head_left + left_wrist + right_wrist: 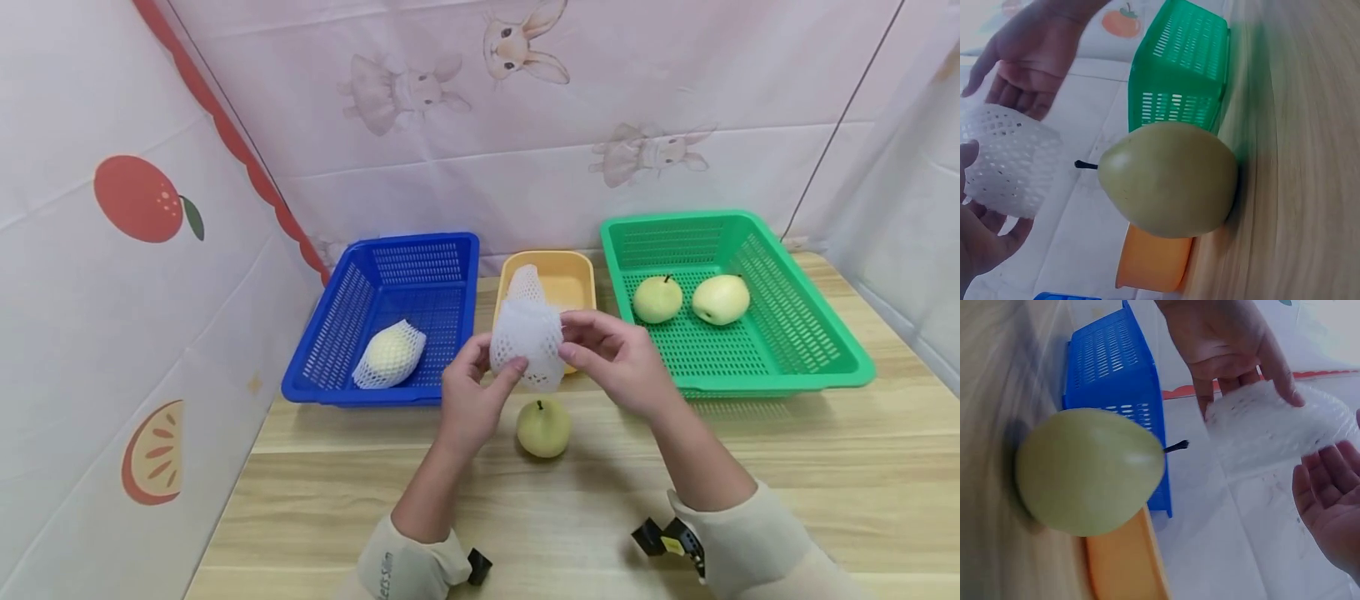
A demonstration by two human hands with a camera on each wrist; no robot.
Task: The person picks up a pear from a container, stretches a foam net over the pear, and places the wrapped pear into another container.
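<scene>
Holding up a white foam net (pixel 527 343) — pinched on opposite sides between thumb and fingers of left hand (pixel 472 397) and right hand (pixel 621 365) — above an upright pear (pixel 543 430) on the table (pixel 322 500). Behind, a yellow tray (pixel 576 288) between blue basket (pixel 437 305), with one netted pear (pixel 392 355), and green basket (pixel 720 356), with two unwrapped pears (pixel 658 300).

Soft, bright light spreads over the bench (pixel 315 508), leaving a pale sheen toward its front and blurry-edged shadows around the pear (pixel 543 429); the head view is fairly clear but stretched near its edges. Both wrist views look dimmer, bluish and hazy, the near wood grain smeared, the wall cloth (pixel 1329 337) glaring white in the right one's top corner.
</scene>
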